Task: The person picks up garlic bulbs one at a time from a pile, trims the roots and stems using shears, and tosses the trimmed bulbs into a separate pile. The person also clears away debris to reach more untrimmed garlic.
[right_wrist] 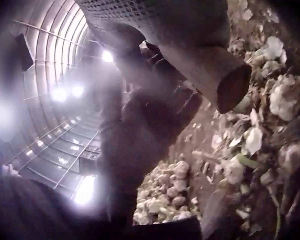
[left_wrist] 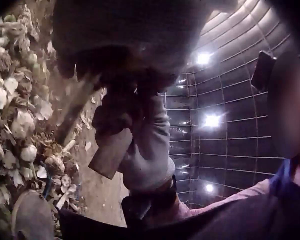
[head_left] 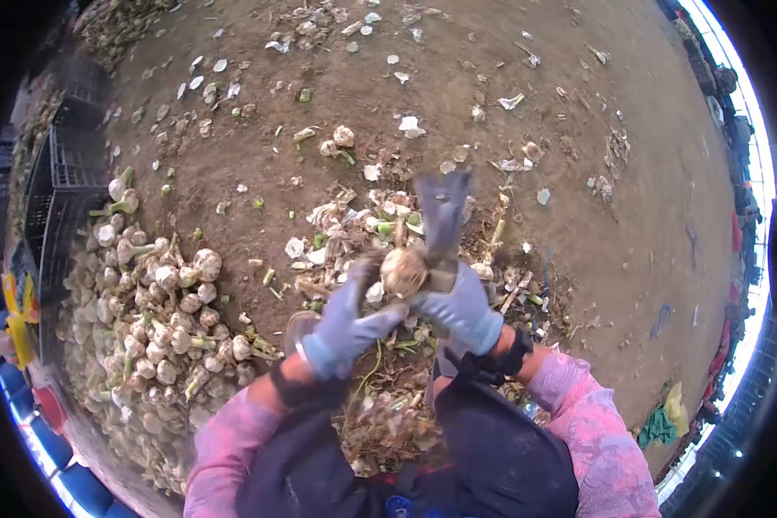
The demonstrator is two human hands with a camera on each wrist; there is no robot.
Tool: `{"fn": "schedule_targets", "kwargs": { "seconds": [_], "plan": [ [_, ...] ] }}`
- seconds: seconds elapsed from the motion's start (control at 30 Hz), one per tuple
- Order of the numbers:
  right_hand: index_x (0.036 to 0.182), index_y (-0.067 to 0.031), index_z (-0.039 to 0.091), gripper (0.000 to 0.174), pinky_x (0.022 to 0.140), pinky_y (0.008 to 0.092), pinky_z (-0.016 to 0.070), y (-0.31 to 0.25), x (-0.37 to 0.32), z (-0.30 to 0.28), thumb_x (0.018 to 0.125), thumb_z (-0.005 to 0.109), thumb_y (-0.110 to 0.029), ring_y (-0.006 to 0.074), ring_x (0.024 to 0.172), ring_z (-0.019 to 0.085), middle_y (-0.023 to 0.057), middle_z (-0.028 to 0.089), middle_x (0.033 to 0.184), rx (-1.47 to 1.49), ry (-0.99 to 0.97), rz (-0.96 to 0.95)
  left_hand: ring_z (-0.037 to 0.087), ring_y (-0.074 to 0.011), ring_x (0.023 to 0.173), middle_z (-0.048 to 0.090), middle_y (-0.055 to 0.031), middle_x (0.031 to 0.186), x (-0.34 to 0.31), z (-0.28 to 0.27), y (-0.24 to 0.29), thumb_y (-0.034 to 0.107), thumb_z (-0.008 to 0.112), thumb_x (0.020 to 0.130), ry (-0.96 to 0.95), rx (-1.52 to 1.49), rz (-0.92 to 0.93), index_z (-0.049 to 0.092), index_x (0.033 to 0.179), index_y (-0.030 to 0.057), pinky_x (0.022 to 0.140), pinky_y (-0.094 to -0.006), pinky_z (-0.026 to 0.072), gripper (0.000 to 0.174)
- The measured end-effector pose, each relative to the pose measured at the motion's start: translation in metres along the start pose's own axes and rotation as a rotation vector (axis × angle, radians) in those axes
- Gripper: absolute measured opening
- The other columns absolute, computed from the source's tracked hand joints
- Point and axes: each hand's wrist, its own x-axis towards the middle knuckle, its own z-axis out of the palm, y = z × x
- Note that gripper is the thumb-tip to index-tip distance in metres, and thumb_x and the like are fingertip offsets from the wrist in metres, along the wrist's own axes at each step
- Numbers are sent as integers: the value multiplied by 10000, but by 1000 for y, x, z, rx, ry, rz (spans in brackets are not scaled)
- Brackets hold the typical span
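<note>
A pale glove covers my left hand [head_left: 347, 330], which holds a garlic bulb [head_left: 403, 273] low over the litter, with its stem toward the far side. In a matching glove, my right hand [head_left: 464, 309] grips the handle of a flat grey-bladed tool [head_left: 443, 207]. The blade stands up and away from me, right beside the bulb, blurred in the head view. The butt of the tool's handle [right_wrist: 232, 85] sticks out of the right fist in the right wrist view. The left wrist view shows the handle [left_wrist: 110, 155] too, and the bulb is hidden there in shadow.
A big heap of garlic bulbs [head_left: 160, 337] lies on the left, beside black plastic crates [head_left: 78, 160]. Cut stems and skins [head_left: 337, 229] cover the ground ahead and between the legs. Bags [head_left: 665, 419] lie at the far right on the bare dirt floor [head_left: 647, 285].
</note>
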Motion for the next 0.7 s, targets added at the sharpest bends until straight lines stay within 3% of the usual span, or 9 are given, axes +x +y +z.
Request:
{"fn": "schedule_targets", "kwargs": {
  "seconds": [0.03, 0.07, 0.2, 0.3, 0.4, 0.43, 0.53, 0.6, 0.7],
  "plan": [
    [1346, 19, 495, 643, 989, 314, 522, -1, -6, 11, 788, 812, -1, 171, 1116, 643, 122, 659, 1242, 8, -24, 59, 671, -253, 1007, 679, -164, 1124, 4, 9, -2, 299, 765, 857, -31, 50, 21, 381, 1432, -45, 907, -355, 530, 773],
    [1302, -10, 552, 539, 928, 290, 528, -8, -12, 21, 832, 804, -92, 142, 1063, 646, 95, 665, 1230, -288, -40, -43, 679, -257, 973, 680, -165, 1116, -1, 10, 1, 310, 781, 840, -13, 25, -79, 399, 1405, -53, 878, -346, 538, 773],
    [1208, -96, 644, 392, 774, 321, 527, -20, -11, 5, 852, 770, -202, 198, 837, 687, 82, 701, 972, -835, -33, -393, 675, -248, 966, 676, -148, 1115, -5, -9, 16, 310, 761, 847, 43, -126, -93, 476, 1328, -46, 850, -360, 541, 662],
    [1165, -122, 657, 355, 681, 364, 507, -38, -22, 16, 829, 745, -198, 250, 738, 676, 65, 669, 818, -1252, -81, -568, 680, -263, 1025, 656, -177, 1212, -8, -12, -6, 234, 686, 923, -206, -559, -151, 479, 1368, 2, 891, -377, 565, 544],
    [1113, -144, 644, 331, 591, 384, 449, -34, -23, 17, 795, 718, -199, 247, 672, 634, 32, 606, 738, -1421, -118, -725, 680, -224, 1083, 682, -125, 1227, -28, -9, 9, 152, 627, 966, -175, -501, -117, 578, 1325, 134, 1066, -473, 467, 363],
    [1111, -147, 641, 332, 587, 381, 442, -33, -23, 17, 792, 715, -197, 246, 665, 625, 32, 597, 734, -1464, -128, -730, 683, -206, 1078, 696, -100, 1205, -26, -12, 14, 156, 630, 964, -217, -126, 81, 604, 1301, 158, 1112, -496, 414, 338],
    [1080, -146, 633, 297, 585, 376, 430, -31, -22, 19, 792, 698, -179, 243, 660, 605, 27, 574, 731, -1535, -133, -729, 689, -135, 1040, 732, -27, 1131, -32, -8, 3, 183, 660, 946, -173, -48, 96, 659, 1226, 152, 1236, -513, 178, 282],
    [1063, -149, 631, 273, 588, 385, 441, -29, -20, 21, 795, 681, -162, 247, 658, 607, 30, 575, 728, -1523, -127, -738, 684, -131, 1046, 730, -33, 1135, -39, -5, -4, 185, 675, 938, -107, -251, -17, 658, 1218, 115, 1236, -502, 183, 289],
    [1059, -165, 633, 258, 594, 415, 483, -20, -16, 12, 803, 660, -149, 266, 664, 638, 52, 610, 732, -1503, -79, -708, 670, -139, 997, 716, -63, 1072, -37, -2, 8, 190, 738, 882, -82, -527, -189, 604, 1227, 48, 1096, -427, 366, 396]
  ]
}}
